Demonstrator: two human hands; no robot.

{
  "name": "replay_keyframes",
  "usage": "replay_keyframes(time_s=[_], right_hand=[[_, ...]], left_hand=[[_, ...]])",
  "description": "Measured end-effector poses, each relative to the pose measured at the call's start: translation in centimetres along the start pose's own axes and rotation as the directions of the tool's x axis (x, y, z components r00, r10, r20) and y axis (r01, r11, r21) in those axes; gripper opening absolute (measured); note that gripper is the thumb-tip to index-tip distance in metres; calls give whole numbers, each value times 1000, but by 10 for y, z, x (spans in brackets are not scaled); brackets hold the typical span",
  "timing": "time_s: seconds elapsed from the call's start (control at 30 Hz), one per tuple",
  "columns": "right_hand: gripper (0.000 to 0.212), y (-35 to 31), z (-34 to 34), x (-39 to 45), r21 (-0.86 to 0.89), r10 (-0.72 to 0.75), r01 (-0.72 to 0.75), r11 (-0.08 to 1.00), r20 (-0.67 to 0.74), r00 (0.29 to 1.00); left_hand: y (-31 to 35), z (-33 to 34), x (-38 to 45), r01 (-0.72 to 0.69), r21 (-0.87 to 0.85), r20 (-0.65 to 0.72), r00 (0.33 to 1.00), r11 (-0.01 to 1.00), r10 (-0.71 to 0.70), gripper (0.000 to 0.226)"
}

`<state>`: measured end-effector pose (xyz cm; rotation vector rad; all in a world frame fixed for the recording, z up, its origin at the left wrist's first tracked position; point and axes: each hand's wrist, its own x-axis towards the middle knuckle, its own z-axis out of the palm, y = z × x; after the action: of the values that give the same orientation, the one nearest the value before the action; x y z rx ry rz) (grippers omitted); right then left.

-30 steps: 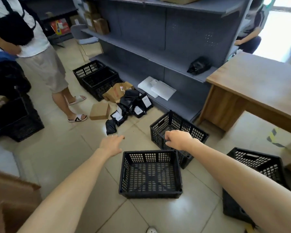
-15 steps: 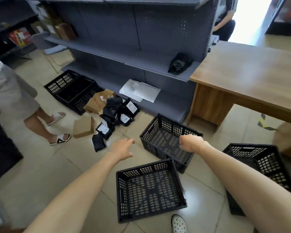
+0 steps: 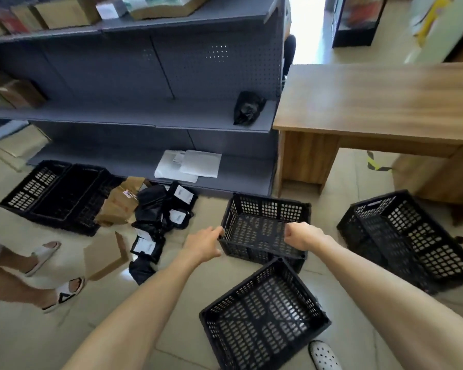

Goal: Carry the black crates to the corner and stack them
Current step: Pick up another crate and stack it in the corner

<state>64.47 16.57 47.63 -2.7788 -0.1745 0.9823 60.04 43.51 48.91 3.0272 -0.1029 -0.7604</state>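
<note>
Several black lattice crates stand on the tiled floor. The middle crate (image 3: 265, 209) sits in front of the grey shelving. My left hand (image 3: 202, 244) reaches its near left corner, fingertips touching the rim. My right hand (image 3: 302, 236) is curled in a fist just above the near rim at that crate's right side; I cannot see whether it touches it. A second crate (image 3: 265, 319) lies closer to me, turned at an angle. A third crate (image 3: 412, 241) stands to the right beside the desk. Two nested crates (image 3: 56, 193) lie at the left.
Grey shelving (image 3: 134, 113) fills the back; a wooden desk (image 3: 372, 102) stands at the right. Black pouches (image 3: 158, 209), brown paper bags and a cardboard box (image 3: 104, 255) litter the floor at left. A person's sandalled feet (image 3: 62, 292) stand at far left. My shoe (image 3: 324, 355) is below.
I have stepped closer and turned right. Both hands moved forward from above the near crate to the middle crate's near rim; the left now touches its corner.
</note>
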Motion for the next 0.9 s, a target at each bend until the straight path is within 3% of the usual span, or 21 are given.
replay_keyframes(time_s=[0.23,0.33,0.5,0.67,0.9], right_hand=[[22,-40,95,-32,216,173,-183,959,64,983],[20,-38,137,-41,410,258,-279,868,108,960],[26,-13,228,-53,539,381,-413,734,177,907],[15,7,311,-70,687,423,-534,494,347,837],[22,41,383,-48,735,454,-649,194,519,724]], left_hand=[[-62,54,-1,-115,40,163,981,993,107,62],[-65,82,-2,-157,44,201,969,987,146,64],[-51,142,10,-244,57,257,941,968,222,65],[-40,211,25,-310,115,307,915,944,263,66],[-36,283,66,-190,54,309,937,980,164,71]])
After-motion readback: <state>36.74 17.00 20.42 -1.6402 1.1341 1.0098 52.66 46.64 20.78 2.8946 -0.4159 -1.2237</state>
